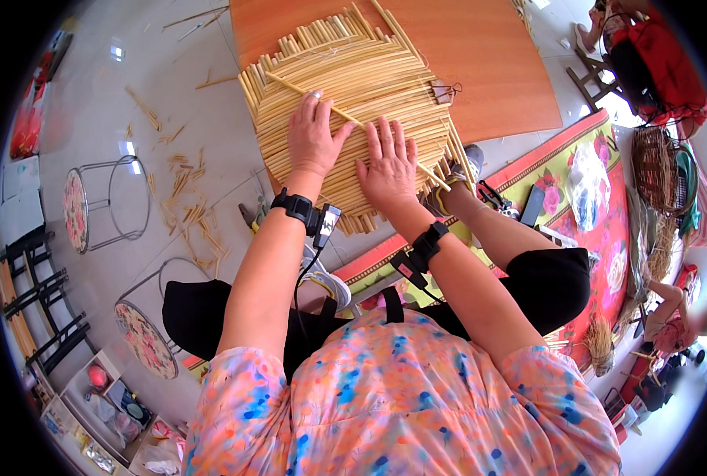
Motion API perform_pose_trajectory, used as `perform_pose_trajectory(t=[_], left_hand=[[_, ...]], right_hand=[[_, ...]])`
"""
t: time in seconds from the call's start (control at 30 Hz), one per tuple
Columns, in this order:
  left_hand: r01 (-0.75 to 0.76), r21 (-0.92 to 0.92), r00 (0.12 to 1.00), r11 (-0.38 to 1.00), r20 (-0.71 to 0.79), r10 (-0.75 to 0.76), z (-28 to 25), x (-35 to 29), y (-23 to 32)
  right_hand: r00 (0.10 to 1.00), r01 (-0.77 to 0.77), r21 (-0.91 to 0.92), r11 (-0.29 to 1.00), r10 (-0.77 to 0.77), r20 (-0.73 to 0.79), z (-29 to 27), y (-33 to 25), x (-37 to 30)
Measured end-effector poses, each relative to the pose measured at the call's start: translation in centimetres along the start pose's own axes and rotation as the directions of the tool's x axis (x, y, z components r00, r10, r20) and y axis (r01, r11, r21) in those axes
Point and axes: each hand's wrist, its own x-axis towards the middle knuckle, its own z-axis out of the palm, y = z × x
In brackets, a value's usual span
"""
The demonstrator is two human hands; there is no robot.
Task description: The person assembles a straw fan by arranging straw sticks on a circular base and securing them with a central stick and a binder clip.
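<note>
A round mat of pale yellow straw stalks (314, 163), laid side by side, lies partly over the orange tabletop in front of me. One loose stalk (278, 78) slants across it from upper left to lower right. My left hand (314, 140) rests on the mat with its fingers stretched forward and thumb apart, the fingertips at this stalk. Flat beside it lies my right hand (390, 166), fingers spread over the same stalk and hiding its middle. Stalk ends stick out unevenly along the mat's far and near edges.
The orange table (488, 71) extends behind and right. Cut stalk scraps (183, 178) litter the tiled floor to the left, near two round flowered stools (76, 208). On the right, a floral mat (555, 178) holds a phone (532, 206) and a clear plastic bag (587, 186). Other people sit further right.
</note>
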Motion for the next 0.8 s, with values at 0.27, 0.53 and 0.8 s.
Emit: perform_pose_trajectory(t=[0.27, 0.53, 0.8], left_hand=[[-0.034, 0.027, 0.999, 0.999, -0.016, 0.035, -0.07, 0.19, 0.09], [-0.044, 0.025, 0.999, 0.999, -0.015, 0.044, 0.06, 0.26, 0.2], [-0.038, 0.014, 0.999, 0.999, -0.021, 0.038, 0.19, 0.11, -0.13]], right_hand=[[1.0, -0.018, 0.001, 1.0, 0.018, 0.02, -0.14, -0.09, -0.01], [0.999, -0.018, -0.016, 1.0, 0.019, 0.032, -0.04, -0.07, -0.08], [1.0, -0.022, -0.006, 1.0, 0.022, 0.018, -0.32, -0.23, 0.19]])
